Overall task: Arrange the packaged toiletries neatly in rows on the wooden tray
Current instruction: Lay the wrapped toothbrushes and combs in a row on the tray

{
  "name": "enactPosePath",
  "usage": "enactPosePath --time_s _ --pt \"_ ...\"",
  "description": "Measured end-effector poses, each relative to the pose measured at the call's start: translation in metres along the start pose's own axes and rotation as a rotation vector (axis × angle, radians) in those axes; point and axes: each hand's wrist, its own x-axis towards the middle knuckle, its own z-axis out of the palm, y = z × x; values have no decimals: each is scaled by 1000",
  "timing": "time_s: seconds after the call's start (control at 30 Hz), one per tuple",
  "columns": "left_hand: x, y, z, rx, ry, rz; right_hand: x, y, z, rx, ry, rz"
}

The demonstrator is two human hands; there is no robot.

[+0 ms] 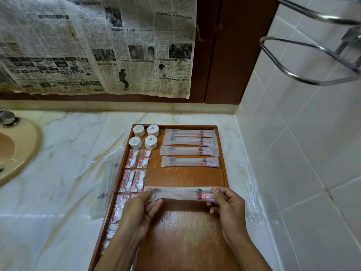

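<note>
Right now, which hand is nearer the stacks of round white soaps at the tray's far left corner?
Left. The left hand is below the round white soap stacks, on the tray's left half; the right hand is farther right, near the wooden tray's right rim.

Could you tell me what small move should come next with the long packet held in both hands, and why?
Probably lay the long packet, held by the left hand and right hand, flat just below the four long packets already stacked in a column on the wooden tray. Bare wood shows there, and it is already parallel to them.
</note>
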Motion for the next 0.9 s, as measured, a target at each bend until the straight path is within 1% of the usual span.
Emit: enactPosePath --time_s 0.17,0.3,0.4,0.47,0.57,0.63,0.73,0.8,0.9 --pt "1 -3 -5 56 -78 104 1 0 2 39 32 76" --pt "3 -5 -5 60 -72 105 1 -1 2 32 30 90" --pt "4 -4 -6 144 -45 136 3 -3 0 -15 26 71" --pt "5 0 -6 257 -17 172 8 -6 -3 -74 27 48" --pt "10 13 -2 452 25 252 24 -15 -15 -232 42 -8" --pt "15 22 3 591 4 312 37 -20 -22 -342 53 -49" --pt "28 29 10 881 -18 458 53 -23 -25 -550 51 -120" --pt "38 31 15 1053 7 562 64 -23 -23 -682 62 -155" --pt "52 33 23 1243 78 669 78 -23 -16 -832 93 -189"
